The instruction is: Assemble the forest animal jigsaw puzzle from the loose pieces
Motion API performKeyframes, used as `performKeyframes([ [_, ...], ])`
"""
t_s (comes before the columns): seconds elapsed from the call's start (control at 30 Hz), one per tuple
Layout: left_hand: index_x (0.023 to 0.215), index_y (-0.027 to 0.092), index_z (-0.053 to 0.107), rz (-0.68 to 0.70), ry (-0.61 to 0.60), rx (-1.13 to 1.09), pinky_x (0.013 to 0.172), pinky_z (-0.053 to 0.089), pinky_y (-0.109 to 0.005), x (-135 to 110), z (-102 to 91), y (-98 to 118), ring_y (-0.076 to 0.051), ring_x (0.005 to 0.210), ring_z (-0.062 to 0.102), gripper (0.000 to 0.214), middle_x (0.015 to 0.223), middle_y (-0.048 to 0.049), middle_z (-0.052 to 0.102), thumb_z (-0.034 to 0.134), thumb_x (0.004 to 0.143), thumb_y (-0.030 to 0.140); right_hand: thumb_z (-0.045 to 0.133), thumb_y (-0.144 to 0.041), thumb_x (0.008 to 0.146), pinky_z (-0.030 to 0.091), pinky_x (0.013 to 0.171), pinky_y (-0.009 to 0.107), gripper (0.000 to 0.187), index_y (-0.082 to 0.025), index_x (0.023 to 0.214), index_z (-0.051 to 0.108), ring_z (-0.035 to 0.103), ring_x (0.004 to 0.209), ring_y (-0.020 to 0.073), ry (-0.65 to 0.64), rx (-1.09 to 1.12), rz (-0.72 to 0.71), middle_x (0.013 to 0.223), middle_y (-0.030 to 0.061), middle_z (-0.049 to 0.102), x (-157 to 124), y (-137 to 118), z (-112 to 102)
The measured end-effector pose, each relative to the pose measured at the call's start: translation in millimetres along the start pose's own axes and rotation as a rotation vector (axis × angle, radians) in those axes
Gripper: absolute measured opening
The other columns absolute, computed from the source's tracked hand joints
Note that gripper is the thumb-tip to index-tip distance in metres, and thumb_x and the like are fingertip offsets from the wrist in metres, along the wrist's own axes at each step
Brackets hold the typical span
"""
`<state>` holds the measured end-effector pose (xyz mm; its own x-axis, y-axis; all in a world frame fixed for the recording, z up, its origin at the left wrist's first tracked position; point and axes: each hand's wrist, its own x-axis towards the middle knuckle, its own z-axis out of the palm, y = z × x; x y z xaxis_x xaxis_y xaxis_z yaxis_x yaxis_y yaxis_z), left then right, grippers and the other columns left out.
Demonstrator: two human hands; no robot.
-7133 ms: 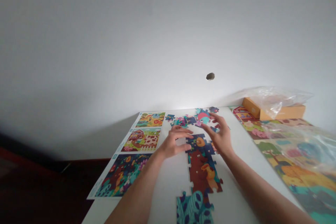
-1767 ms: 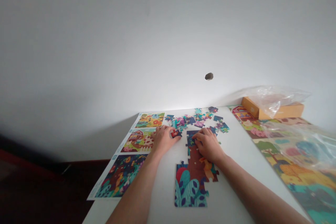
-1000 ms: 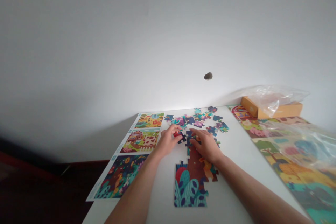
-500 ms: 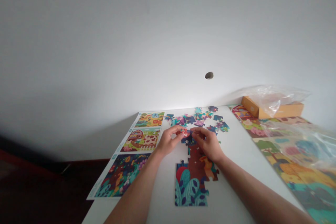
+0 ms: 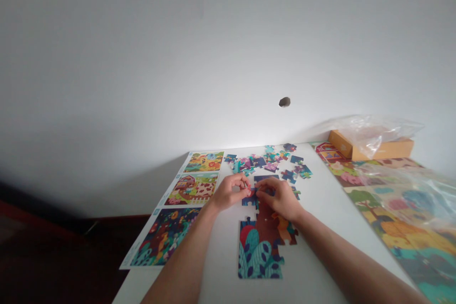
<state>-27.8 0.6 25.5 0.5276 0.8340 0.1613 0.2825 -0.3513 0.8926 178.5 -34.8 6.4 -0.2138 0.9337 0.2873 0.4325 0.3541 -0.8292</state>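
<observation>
My left hand [image 5: 231,193] is closed in a pinch at the upper left edge of a partly joined jigsaw puzzle [image 5: 258,249]. Between its fingertips is a small puzzle piece with red on it, partly hidden. My right hand [image 5: 280,195] lies over the upper part of the puzzle, its fingers bent together at the edge of a dark blue puzzle piece [image 5: 249,201] that sits beside the brown section. The right fingertips nearly meet the left ones. The joined part shows teal leaves, a brown trunk and an orange animal.
Several loose puzzle pieces [image 5: 254,162] lie at the back of the white table [image 5: 320,256]. A picture sheet [image 5: 167,204] lies on the left. To the right are finished-looking puzzles [image 5: 366,199], an orange box [image 5: 386,150] and clear plastic bags [image 5: 377,130]. A wall stands behind.
Both hands have come slightly nearer, toward the joined puzzle. The dark blue piece now shows lower, beside the brown section, and another dark blue piece is uncovered behind the right hand.
</observation>
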Motion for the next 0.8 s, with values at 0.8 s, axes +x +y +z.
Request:
performKeyframes([
  [0.8,0.071,0.020,0.060,-0.038,-0.220,0.336,0.110,0.020,-0.049,-3.2,-2.5,-0.2,-0.023,0.092,0.056,0.017,0.080,-0.0007,0.065,0.072,0.068,0.032,0.062,-0.014,0.072,0.046,0.059,0.022,0.009,-0.017,0.080,0.066,0.061,0.062,0.0129,-0.223,0.017,-0.067,0.073,0.0012,0.067,-3.7,-5.2,2.6],
])
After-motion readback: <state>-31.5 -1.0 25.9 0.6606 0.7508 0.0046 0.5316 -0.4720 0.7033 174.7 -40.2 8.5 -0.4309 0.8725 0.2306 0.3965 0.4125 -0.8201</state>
